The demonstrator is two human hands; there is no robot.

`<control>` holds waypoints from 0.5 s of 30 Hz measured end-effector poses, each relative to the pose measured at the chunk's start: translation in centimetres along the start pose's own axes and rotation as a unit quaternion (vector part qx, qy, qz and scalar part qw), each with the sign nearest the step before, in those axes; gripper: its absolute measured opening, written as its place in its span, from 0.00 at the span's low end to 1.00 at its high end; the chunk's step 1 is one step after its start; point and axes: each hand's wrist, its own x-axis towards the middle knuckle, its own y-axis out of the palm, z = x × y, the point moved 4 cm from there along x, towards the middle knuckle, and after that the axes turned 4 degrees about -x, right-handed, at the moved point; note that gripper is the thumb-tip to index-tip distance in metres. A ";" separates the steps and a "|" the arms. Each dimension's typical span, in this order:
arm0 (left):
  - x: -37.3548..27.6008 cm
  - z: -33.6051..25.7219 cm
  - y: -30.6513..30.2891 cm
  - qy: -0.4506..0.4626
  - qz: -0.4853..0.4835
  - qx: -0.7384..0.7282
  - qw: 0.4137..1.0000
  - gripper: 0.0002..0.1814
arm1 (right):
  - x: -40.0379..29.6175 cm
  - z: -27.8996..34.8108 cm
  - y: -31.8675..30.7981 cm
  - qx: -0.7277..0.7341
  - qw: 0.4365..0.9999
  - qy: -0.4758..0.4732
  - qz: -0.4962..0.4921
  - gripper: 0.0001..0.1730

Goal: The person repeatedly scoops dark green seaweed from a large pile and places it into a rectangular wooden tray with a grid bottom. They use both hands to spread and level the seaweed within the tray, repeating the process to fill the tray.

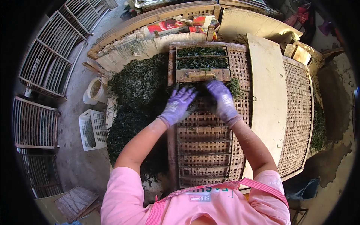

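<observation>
My left hand [180,104], in a purple glove, is palm down with fingers apart over dark green plant strands, seaweed-like. My right hand [223,99], gloved alike, is blurred at the fingertips, so any hold on the strands there is hidden. A loose green clump [235,87] sticks out beside it. Just beyond both hands, a wooden board with a bar handle [201,74] lies across a slatted frame [231,135]. Two filled sections of strands [202,63] show past the board. Underneath is a woven bamboo tray [240,112]; the nearer sections show its weave.
A large dark green heap [135,92] spreads to the left. A pale plank [267,98] and another woven tray [298,118] lie right. A white plastic basket [94,129], a bucket [95,90] and slatted racks [53,53] stand on the floor at left.
</observation>
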 end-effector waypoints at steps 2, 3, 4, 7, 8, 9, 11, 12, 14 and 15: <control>-0.5 1.2 -0.7 -0.054 -0.052 -0.017 0.997 0.33 | -1.1 -1.5 0.6 -0.224 0.966 -0.119 -0.044 0.38; -1.0 2.1 -0.9 -0.086 -0.071 -0.019 0.994 0.33 | -0.9 -2.6 0.2 -0.201 0.975 -0.078 -0.047 0.36; -1.8 2.3 -1.0 -0.094 -0.081 -0.036 0.992 0.33 | -1.4 -3.2 -0.3 -0.161 0.981 -0.052 -0.092 0.31; -2.2 0.7 -0.5 -0.094 -0.118 -0.050 0.987 0.34 | -1.0 -1.5 -1.5 -0.009 0.981 0.056 -0.185 0.32; -1.9 0.0 1.3 -0.079 -0.075 -0.079 0.991 0.35 | 0.2 -0.8 0.9 0.020 0.974 0.050 -0.219 0.33; -0.8 -0.7 1.2 -0.055 -0.049 -0.085 0.994 0.35 | 0.6 -1.5 3.6 0.099 0.991 0.034 -0.080 0.35; -0.6 -0.1 1.0 -0.056 -0.044 -0.088 0.994 0.35 | 1.6 2.0 3.9 -0.002 0.991 -0.108 -0.085 0.34; -0.3 0.1 1.0 -0.072 -0.076 -0.107 0.989 0.34 | 2.7 1.6 3.3 0.234 0.960 -0.117 -0.095 0.28; -0.2 -0.7 0.8 -0.089 -0.118 -0.131 0.980 0.29 | 4.4 5.1 2.0 0.369 0.921 -0.032 -0.120 0.20; -0.2 -0.3 2.5 -0.070 -0.139 -0.081 0.985 0.29 | 5.8 7.3 0.9 0.251 0.957 -0.041 -0.138 0.19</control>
